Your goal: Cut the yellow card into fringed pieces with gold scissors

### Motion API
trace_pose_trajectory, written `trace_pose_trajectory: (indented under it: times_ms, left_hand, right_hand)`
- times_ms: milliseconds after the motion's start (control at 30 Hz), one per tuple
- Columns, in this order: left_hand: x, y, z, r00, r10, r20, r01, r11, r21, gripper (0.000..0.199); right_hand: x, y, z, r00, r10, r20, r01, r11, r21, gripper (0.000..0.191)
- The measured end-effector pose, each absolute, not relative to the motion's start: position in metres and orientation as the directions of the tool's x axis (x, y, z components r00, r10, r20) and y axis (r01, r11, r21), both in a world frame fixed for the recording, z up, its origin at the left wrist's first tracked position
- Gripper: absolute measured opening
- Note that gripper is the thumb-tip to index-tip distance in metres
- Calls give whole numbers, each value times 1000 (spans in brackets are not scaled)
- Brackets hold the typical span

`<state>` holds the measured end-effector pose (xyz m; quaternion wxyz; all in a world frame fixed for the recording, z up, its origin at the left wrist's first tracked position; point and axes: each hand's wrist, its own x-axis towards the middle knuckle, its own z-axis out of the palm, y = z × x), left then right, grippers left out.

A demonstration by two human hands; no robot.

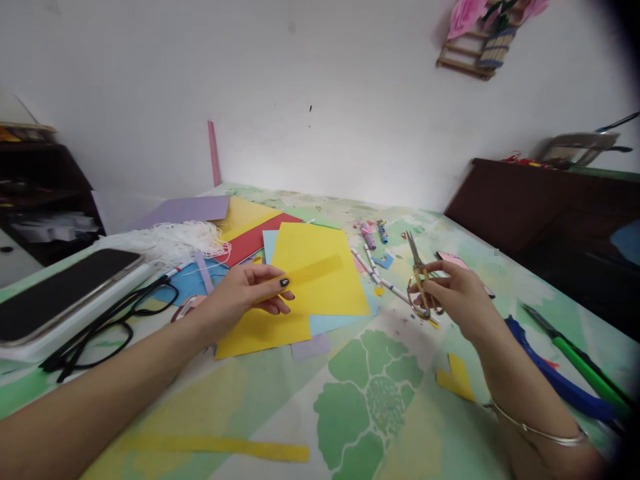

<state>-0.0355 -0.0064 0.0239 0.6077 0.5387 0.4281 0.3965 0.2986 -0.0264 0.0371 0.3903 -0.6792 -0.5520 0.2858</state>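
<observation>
My left hand (257, 290) pinches one end of a short yellow paper strip (320, 268), which stretches to the right above a yellow sheet (325, 293). On the right, my right hand (450, 290) has its fingers in the handles of gold-handled scissors (419, 267); their blades point up and look nearly closed. A long yellow strip (240, 448) lies near the front edge of the view. Beside my right wrist is a small bent piece of yellow paper (456, 378). Light blue paper (333, 323) shows under the yellow sheet.
White string (175, 241), a phone (65, 293) on a white box and black glasses (120, 327) lie at the left. Red paper (255, 237) is behind. Striped sticks (373, 270) lie mid-table. Blue-and-green-handled tools (555, 370) sit at the right.
</observation>
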Motion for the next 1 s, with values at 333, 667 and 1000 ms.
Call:
trace_pose_trajectory:
  times_ms: [333, 667, 1000]
  left_hand:
    - [-25, -13, 11, 360, 922, -140, -243, 237, 941, 24]
    - [-21, -15, 10, 369, 917, -152, -235, 250, 939, 19]
    - [-16, -22, 11, 428, 895, -122, -91, 177, 980, 40]
  right_hand:
    - [198, -31, 28, -255, 967, -8, -256, -75, -964, 31]
    - [198, -41, 16, -318, 943, -103, -519, -264, -813, 33]
    - [203, -45, 17, -356, 929, -103, -589, -309, -747, 11]
